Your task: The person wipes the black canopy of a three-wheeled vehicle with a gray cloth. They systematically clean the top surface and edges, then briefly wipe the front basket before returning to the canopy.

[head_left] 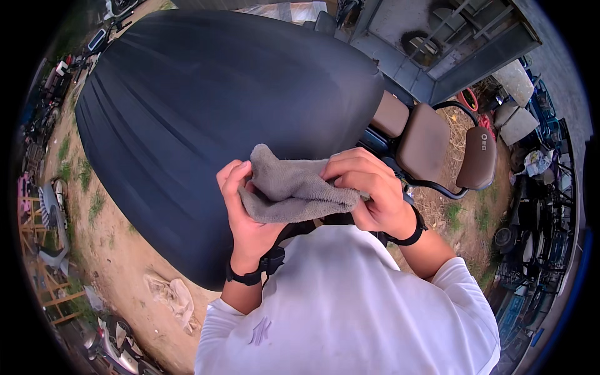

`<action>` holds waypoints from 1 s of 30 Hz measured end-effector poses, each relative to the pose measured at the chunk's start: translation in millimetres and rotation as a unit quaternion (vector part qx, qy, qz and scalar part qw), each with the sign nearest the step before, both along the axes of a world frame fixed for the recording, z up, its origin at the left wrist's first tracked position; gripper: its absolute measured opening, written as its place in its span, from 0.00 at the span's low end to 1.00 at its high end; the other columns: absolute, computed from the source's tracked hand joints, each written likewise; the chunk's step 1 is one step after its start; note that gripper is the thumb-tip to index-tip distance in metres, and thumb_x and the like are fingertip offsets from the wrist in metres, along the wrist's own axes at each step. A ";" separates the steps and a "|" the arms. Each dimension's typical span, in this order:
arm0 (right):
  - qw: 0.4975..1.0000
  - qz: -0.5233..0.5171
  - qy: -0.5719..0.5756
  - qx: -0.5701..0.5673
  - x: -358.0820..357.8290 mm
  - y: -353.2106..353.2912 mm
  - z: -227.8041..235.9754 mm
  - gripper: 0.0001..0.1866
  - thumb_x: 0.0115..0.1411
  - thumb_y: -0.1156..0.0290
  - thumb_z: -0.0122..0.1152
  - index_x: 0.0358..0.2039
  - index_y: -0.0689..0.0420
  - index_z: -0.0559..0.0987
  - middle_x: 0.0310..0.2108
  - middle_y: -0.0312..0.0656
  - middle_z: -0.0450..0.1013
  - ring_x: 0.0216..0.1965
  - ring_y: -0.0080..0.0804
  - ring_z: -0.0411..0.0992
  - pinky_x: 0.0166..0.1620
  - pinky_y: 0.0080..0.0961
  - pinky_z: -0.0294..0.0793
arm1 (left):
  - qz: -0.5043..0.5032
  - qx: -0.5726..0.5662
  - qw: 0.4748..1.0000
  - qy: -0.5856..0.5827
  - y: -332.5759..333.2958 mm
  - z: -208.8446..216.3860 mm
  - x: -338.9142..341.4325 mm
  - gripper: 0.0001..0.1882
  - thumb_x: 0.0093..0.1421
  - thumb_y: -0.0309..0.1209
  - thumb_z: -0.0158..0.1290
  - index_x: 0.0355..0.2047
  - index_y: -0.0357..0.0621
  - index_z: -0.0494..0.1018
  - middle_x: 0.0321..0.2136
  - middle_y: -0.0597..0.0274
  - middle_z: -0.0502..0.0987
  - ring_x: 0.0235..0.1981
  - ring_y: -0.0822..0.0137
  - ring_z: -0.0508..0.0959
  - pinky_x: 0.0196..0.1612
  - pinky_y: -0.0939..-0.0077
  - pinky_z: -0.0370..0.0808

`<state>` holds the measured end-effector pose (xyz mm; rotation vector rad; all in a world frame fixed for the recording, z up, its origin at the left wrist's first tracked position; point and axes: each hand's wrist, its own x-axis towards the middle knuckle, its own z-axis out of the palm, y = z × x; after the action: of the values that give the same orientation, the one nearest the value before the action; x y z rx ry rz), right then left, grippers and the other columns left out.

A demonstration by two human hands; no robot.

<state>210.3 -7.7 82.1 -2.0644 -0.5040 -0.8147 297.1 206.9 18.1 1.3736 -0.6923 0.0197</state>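
A grey-brown cleaning cloth [290, 187], soft and partly folded, is held up between my two hands in front of my chest. My left hand [240, 203] grips its left side, with the fingertips partly hidden behind the fabric. On the other side, my right hand [369, 187] pinches the cloth's edge, its fingers curled over the top. Just beyond the cloth lies a large, smooth black cover or canopy [231, 81] with ridges along its left part. Whether the cloth touches that surface, I cannot tell.
Brown padded seats [424, 140] and a matching backrest [477, 159] on a black frame stand to the right. A metal frame structure [431, 47] is at the far right. Piled parts [537, 231] line the right edge; a crumpled pale cloth [175, 300] lies on the dirt at left.
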 end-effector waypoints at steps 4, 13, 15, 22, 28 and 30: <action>0.990 0.124 0.040 0.049 20.9 -9.8 5.3 0.20 0.45 0.90 0.57 0.40 0.61 0.73 0.48 0.55 0.79 0.44 0.56 0.79 0.49 0.46 0.81 | 0.049 0.129 0.981 -0.133 2.0 17.4 19.7 0.27 0.41 0.29 0.79 0.42 0.46 0.79 0.61 0.52 0.63 0.66 0.46 0.67 0.61 0.52 0.73; 0.958 0.272 0.093 0.021 44.3 -82.3 20.0 0.17 0.48 0.94 0.54 0.33 0.56 0.70 0.48 0.55 0.82 0.40 0.49 0.83 0.35 0.34 0.83 | -0.064 0.279 0.951 -0.119 -32.8 54.6 14.1 0.12 0.42 0.25 0.71 0.23 0.39 0.77 0.46 0.57 0.82 0.50 0.52 0.81 0.51 0.62 0.77; 0.955 0.290 0.066 0.017 45.6 -105.4 22.8 0.18 0.49 0.95 0.53 0.33 0.54 0.69 0.49 0.57 0.82 0.38 0.49 0.83 0.35 0.32 0.83 | -0.068 0.351 0.919 -0.165 -50.2 69.3 14.6 0.13 0.42 0.27 0.72 0.25 0.40 0.79 0.44 0.59 0.82 0.45 0.54 0.80 0.47 0.63 0.77; 0.967 0.193 0.059 0.154 34.0 -220.3 6.5 0.20 0.57 0.93 0.54 0.46 0.57 0.69 0.50 0.56 0.81 0.47 0.50 0.84 0.45 0.32 0.84 | -0.020 0.409 0.888 -0.209 -156.5 129.6 12.6 0.13 0.52 0.33 0.72 0.31 0.39 0.80 0.34 0.61 0.80 0.30 0.57 0.77 0.35 0.64 0.74; 0.978 -0.091 0.156 0.109 96.7 -282.7 -31.6 0.33 0.62 0.77 0.67 0.65 0.61 0.65 0.58 0.56 0.72 0.55 0.55 0.77 0.58 0.37 0.78 | 0.059 0.468 0.874 -0.113 -249.0 125.9 79.5 0.14 0.60 0.30 0.67 0.35 0.30 0.75 0.23 0.49 0.71 0.23 0.51 0.71 0.30 0.66 0.69; 0.985 -0.060 0.141 0.084 96.7 -298.6 -56.5 0.35 0.62 0.77 0.66 0.68 0.62 0.64 0.63 0.57 0.65 0.61 0.61 0.70 0.63 0.42 0.72 | 0.128 0.542 0.820 -0.133 -254.0 104.5 104.2 0.11 0.61 0.25 0.63 0.42 0.35 0.77 0.36 0.50 0.77 0.34 0.50 0.78 0.39 0.64 0.74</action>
<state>307.0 -306.3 25.7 -2.0229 -0.1506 -0.5976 401.3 -47.1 122.6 2.6075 -0.7706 0.0336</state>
